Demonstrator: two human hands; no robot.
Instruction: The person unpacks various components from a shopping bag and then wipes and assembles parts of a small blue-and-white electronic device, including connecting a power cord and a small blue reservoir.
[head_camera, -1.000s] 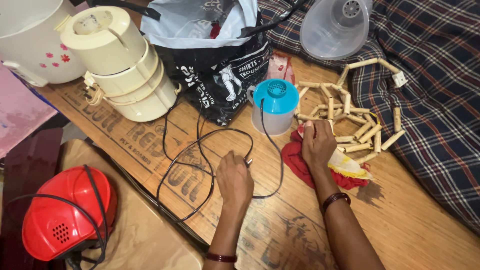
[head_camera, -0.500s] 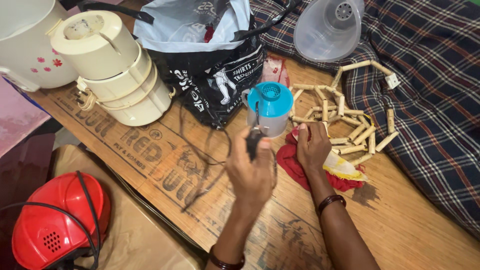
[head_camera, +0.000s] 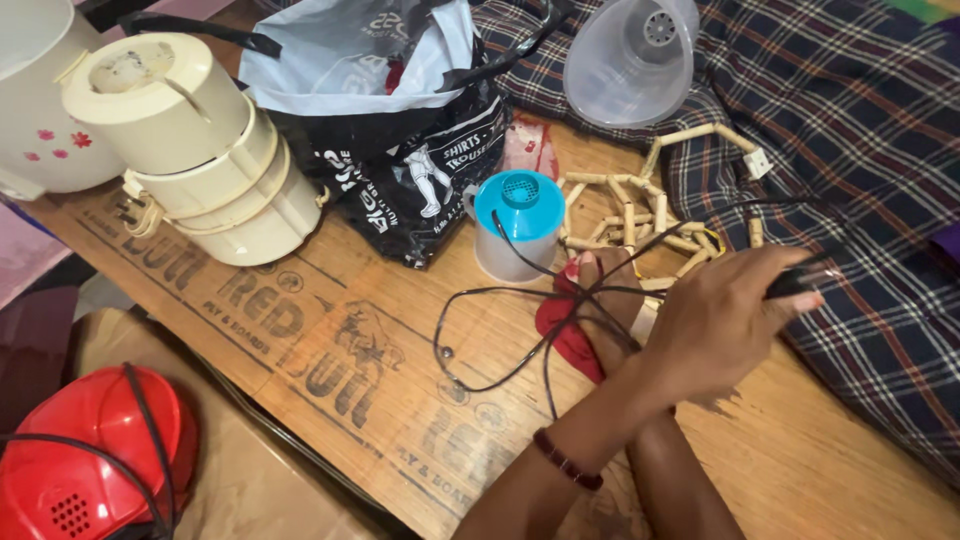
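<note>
Presently our left hand (head_camera: 715, 325), crossed over the right arm, pinches the black plug (head_camera: 795, 283) of the thin black power cord (head_camera: 500, 375); our right hand (head_camera: 600, 290) clutches the red cloth (head_camera: 565, 335) beside the blue-lidded plastic cup (head_camera: 515, 225).

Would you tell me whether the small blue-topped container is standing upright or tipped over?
Upright: the blue-topped container stands on its base on the wooden board, its blue lid facing up.

A single head-worn camera looked steeply down and forward from close above the wooden board (head_camera: 330, 330), the person's forearms entering from the bottom edge. The plaid blanket (head_camera: 860, 150) filled the upper right of the frame, a red appliance (head_camera: 80, 455) the lower left. The tilt seemed slightly clockwise.
</note>
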